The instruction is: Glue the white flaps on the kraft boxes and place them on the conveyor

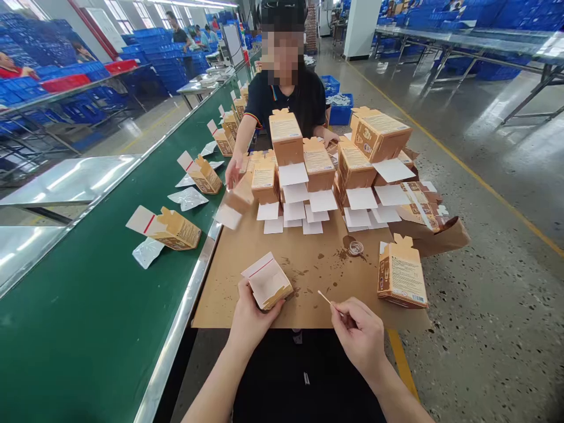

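left hand (252, 314) is holding an open carton (268, 281) just right of the green belt (110, 317); right hand (362, 330), farther right, is pinching a thin stick (324, 296). the carton is looking light, crushable, probably suiting a gentle side-wall grip.

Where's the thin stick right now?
In the head view, the thin stick is below and right of centre, pinched in the right hand, to the right of the open box held by the left hand.
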`<action>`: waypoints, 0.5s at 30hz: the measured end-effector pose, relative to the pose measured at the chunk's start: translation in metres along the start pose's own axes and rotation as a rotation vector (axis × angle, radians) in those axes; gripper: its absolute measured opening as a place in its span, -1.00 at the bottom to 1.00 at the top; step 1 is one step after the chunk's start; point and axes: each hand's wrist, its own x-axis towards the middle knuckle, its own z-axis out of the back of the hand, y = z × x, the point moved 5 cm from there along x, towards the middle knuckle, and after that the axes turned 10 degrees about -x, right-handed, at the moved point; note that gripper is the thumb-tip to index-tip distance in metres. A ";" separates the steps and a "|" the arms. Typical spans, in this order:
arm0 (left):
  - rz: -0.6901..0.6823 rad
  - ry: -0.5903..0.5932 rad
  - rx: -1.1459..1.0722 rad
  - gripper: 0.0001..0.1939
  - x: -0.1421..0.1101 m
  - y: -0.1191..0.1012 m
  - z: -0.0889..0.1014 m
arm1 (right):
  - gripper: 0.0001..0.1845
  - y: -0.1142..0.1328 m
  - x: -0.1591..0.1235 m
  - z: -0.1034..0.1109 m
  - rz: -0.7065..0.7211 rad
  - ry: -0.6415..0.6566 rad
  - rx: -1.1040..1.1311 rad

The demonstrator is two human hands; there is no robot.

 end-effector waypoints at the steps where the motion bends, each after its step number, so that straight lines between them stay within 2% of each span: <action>1: -0.005 -0.020 0.010 -0.24 0.004 0.002 0.003 | -0.67 0.000 0.000 -0.001 0.002 0.002 0.008; 3: -0.009 -0.110 -0.021 -0.18 0.014 0.006 0.021 | -0.66 0.000 0.001 -0.004 0.001 0.004 0.024; 4: -0.001 -0.186 -0.052 -0.14 0.021 0.009 0.038 | -0.65 -0.001 0.001 -0.004 -0.005 0.001 0.034; 6: 0.037 -0.395 -0.084 -0.04 0.033 0.015 0.089 | -0.64 -0.002 0.000 -0.003 -0.023 -0.006 0.051; 8: 0.096 -0.589 -0.037 0.06 0.042 0.020 0.150 | -0.63 -0.004 0.000 -0.001 -0.042 -0.007 0.067; 10: 0.181 -0.672 0.053 0.14 0.051 0.026 0.204 | -0.62 -0.005 0.002 0.000 -0.051 -0.002 0.089; 11: 0.229 -0.681 0.090 0.16 0.055 0.030 0.225 | -0.62 -0.005 0.003 0.000 -0.053 0.004 0.103; 13: 0.303 -0.677 0.141 0.11 0.061 0.039 0.249 | -0.63 -0.004 0.008 -0.003 -0.052 0.016 0.128; 15: 0.317 -0.687 0.180 0.02 0.065 0.047 0.255 | -0.63 -0.002 0.013 -0.006 -0.042 0.023 0.143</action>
